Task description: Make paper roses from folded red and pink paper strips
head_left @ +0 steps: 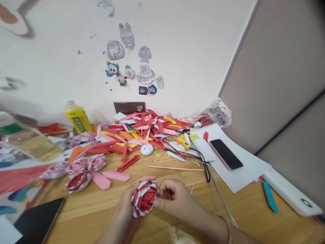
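A red and white folded paper rose (144, 198) sits between both my hands above the wooden table (243, 210). My left hand (127, 208) cups it from the left with fingers curled round it. My right hand (172, 200) pinches its right edge with thumb and fingers closed. Several finished paper roses (78, 169) lie to the left on the table. Behind them a big heap of red, pink and yellow folded paper strips (144, 130) is piled against the wall.
A phone (225, 154) lies on white paper sheets (243, 169) at right, with a black cable (203, 161) and thin sticks (175, 168) beside it. A yellow bottle (77, 117) stands at the back left. A dark tablet (38, 222) lies front left.
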The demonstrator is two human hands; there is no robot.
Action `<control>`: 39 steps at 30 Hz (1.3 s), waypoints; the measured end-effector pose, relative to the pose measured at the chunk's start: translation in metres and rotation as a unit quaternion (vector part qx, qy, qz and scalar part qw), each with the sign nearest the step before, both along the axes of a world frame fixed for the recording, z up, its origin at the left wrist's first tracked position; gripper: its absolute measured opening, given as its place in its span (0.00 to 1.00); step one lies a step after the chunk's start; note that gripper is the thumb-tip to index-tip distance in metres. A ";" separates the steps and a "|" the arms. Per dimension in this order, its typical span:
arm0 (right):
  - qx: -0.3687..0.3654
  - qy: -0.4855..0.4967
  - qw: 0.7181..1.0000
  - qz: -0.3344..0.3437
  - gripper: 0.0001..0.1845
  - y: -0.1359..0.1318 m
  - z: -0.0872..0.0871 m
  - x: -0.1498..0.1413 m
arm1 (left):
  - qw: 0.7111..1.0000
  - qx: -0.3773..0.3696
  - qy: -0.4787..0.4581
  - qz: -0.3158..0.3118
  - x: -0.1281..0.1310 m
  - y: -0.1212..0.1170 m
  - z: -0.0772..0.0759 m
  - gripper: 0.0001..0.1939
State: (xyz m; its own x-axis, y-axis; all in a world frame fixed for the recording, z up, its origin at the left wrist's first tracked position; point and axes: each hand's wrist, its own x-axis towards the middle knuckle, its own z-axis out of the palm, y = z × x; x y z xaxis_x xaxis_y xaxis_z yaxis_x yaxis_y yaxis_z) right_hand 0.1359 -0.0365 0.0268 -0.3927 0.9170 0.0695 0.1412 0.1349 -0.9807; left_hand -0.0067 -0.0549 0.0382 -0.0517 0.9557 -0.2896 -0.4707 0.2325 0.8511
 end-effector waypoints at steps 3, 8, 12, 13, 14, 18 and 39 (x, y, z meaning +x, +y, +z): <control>0.002 -0.005 1.000 0.004 0.18 0.000 -0.001 0.000 | 0.997 -0.013 -0.076 -0.023 -0.002 0.002 -0.004 0.13; 0.027 -0.009 1.000 -0.003 0.21 -0.001 -0.001 -0.002 | 0.997 -0.026 -0.076 -0.004 -0.003 0.004 -0.006 0.15; 0.065 -0.084 0.993 -0.058 0.20 -0.004 -0.001 -0.004 | 0.996 -0.018 -0.092 -0.005 -0.002 0.004 -0.005 0.13; 0.069 -0.091 0.992 -0.054 0.19 -0.004 -0.001 -0.003 | 0.994 -0.022 -0.108 0.000 -0.003 0.005 -0.005 0.12; 0.070 -0.090 0.992 -0.045 0.18 -0.004 -0.002 -0.003 | 0.992 -0.028 -0.126 0.009 -0.004 0.007 -0.006 0.11; 0.072 -0.081 0.994 -0.017 0.15 -0.002 -0.007 0.000 | 0.982 -0.049 -0.173 0.055 -0.015 0.016 -0.004 0.11; 0.349 -0.220 0.910 0.038 0.31 0.018 -0.008 -0.022 | 0.959 -0.021 -0.269 0.085 -0.009 0.019 -0.015 0.10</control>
